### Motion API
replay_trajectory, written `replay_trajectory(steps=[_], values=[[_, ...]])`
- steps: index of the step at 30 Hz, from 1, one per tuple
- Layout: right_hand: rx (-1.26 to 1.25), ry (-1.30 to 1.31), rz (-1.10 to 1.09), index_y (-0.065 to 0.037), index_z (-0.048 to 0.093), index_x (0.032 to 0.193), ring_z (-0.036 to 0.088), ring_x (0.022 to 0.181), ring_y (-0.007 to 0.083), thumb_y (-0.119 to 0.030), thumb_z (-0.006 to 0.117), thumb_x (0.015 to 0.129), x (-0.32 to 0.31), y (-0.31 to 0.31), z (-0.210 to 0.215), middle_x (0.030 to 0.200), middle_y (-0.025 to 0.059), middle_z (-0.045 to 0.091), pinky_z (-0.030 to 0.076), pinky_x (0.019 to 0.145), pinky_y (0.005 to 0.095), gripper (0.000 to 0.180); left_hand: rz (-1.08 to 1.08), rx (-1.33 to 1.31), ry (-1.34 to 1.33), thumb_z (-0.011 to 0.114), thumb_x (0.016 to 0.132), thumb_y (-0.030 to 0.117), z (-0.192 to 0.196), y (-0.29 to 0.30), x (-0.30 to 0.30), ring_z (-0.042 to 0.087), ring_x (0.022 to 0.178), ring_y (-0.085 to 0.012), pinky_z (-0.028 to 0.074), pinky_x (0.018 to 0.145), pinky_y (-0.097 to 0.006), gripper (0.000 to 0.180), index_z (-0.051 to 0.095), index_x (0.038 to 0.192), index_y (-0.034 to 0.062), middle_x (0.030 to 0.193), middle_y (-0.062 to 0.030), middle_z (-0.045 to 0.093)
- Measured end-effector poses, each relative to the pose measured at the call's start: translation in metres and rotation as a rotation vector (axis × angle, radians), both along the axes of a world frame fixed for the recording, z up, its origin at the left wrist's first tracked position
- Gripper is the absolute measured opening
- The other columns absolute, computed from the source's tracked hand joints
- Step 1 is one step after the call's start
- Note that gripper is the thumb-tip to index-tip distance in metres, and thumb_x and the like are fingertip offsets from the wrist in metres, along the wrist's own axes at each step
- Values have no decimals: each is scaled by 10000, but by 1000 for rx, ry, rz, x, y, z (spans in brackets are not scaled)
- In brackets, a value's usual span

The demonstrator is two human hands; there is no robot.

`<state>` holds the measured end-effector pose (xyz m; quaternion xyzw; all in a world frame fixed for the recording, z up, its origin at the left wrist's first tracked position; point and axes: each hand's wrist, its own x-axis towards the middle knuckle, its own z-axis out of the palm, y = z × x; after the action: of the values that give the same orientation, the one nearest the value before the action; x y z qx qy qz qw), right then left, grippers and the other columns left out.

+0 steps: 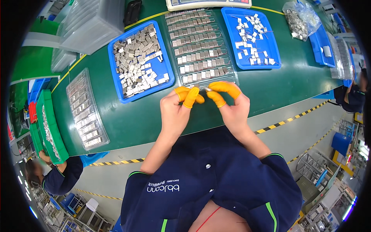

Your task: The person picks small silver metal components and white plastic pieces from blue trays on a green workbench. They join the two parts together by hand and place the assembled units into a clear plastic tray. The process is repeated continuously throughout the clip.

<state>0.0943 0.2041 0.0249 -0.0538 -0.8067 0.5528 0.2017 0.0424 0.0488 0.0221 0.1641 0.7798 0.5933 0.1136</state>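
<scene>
Both hands meet just below the near end of a clear tray (pixel 231 77) holding several rows of small silver metal connectors. Yellow finger cots cover their thumbs and some fingers. My left hand (pixel 176 108) is closed in a pinch; whatever lies between its fingertips is mostly hidden. In my right hand (pixel 235 109), thumb and forefinger pinch a small silver metal piece (pixel 208 89), its tip pointing toward the left hand. A blue bin (pixel 167 69) heaped with loose metal connectors lies to the left. Another blue bin (pixel 271 48), with white pieces on thin wires, sits to the right.
A second filled clear tray (pixel 100 120) lies farther left, near a green bin (pixel 57 136) where a co-worker (pixel 63 178) is. Stacked clear trays (pixel 87 29) rise at the back left. A scale (pixel 208 4) stands behind; a plastic bag (pixel 299 21) of parts is at far right.
</scene>
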Motion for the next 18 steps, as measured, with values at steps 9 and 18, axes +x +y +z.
replay_trajectory(steps=[9,18], values=[[194,77,134,-29,616,936,605,899,296,70,664,686,-1,3,1,940,114,632,492,788,345,273,-17,220,-82,667,788,64,-13,4,4,522,616,-119,432,572,-222,129,575,779,-25,766,-56,553],[261,127,-7,-50,645,880,550,977,290,-2,713,651,-10,5,16,981,58,625,430,885,384,244,28,371,-242,535,900,101,-12,3,4,523,716,-88,408,607,-212,125,559,872,-18,845,-40,508]])
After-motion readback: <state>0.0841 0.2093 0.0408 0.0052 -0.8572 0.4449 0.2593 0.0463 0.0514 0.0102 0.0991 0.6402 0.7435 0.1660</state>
